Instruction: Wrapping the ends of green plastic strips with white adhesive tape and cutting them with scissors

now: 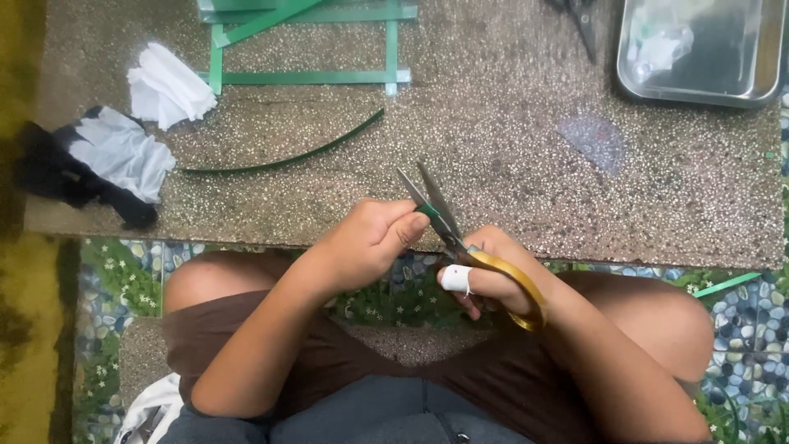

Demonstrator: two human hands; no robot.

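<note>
The speckled stone bench (526, 148) fills the upper frame; its near edge runs across just above the person's knees, and its left edge drops off at 9 o'clock beside a yellow-green floor. The widest bare stretch lies at the middle and right, between the green strips and the tray. A metal tray (699, 86) sits at 1 o'clock, its rim near the far right corner. A frame of flat green strips (312, 77) lies at 11 o'clock, with one curved green strip (288, 158) loose just below it. Black and white cloths (115, 160) crowd the left edge at 9 to 10 o'clock, one hanging over it.

At the near edge, around 6 o'clock, both hands work close together. The right hand (493, 279), one finger wrapped in white tape, has its fingers through the yellow handles of scissors (460, 242), whose blades stand slightly apart pointing to 11 o'clock. The left hand (370, 242) pinches a small green piece (427, 211) between thumb and fingers, against the blades. Another green strip (727, 284) lies on the pebbled floor at 4 o'clock.
</note>
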